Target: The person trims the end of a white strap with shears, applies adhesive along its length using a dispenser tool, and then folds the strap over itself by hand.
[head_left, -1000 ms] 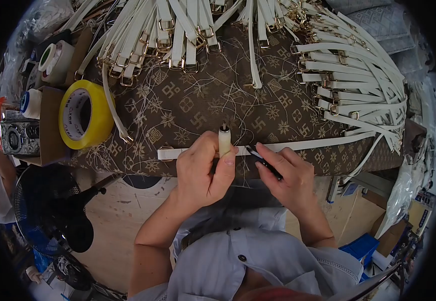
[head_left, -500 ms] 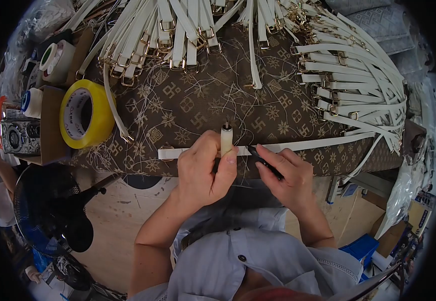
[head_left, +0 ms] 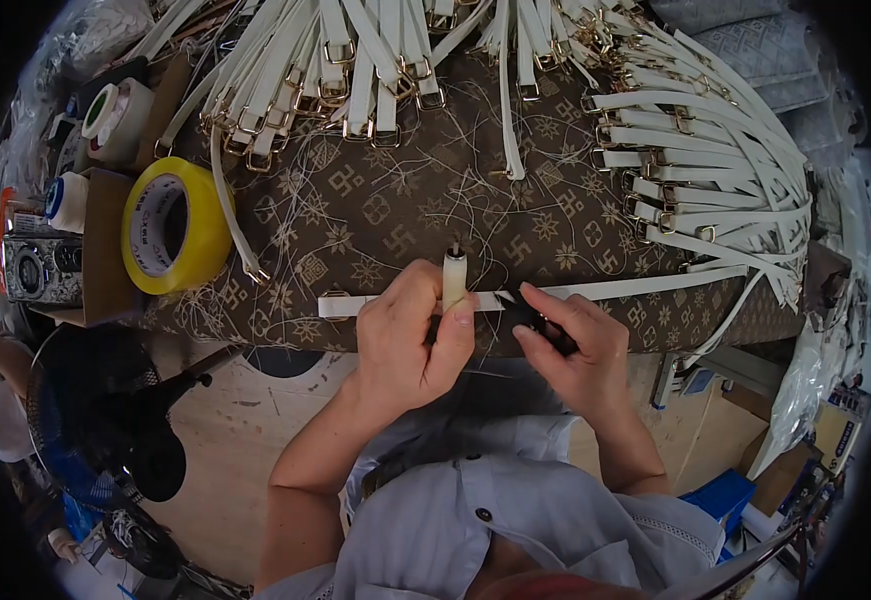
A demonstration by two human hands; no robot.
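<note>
My left hand (head_left: pixel 410 330) is closed around a cream cylindrical handle with a metal tip (head_left: pixel 454 275), held upright. Below that fist runs a white strap (head_left: pixel 635 289), flat along the front of the brown patterned cloth (head_left: pixel 375 240). At the strap's left end a gold buckle (head_left: pixel 333 298) shows. My right hand (head_left: pixel 585 345) grips a black tool (head_left: pixel 523 313) between thumb and fingers, over the strap. A pale pointed bit shows at the tool's upper left end; its exact kind is unclear.
Piles of white buckled straps (head_left: pixel 285 90) lie at the back, with more straps (head_left: pixel 695 160) to the right. Loose threads cover the cloth. At left stand yellow tape (head_left: pixel 180 225), thread spools (head_left: pixel 115 118) and a cardboard box (head_left: pixel 107 240). A black fan (head_left: pixel 85 415) is lower left.
The black tool has turned in my right hand, and a pale pointed bit now shows at its end. My left hand has hardly moved.
</note>
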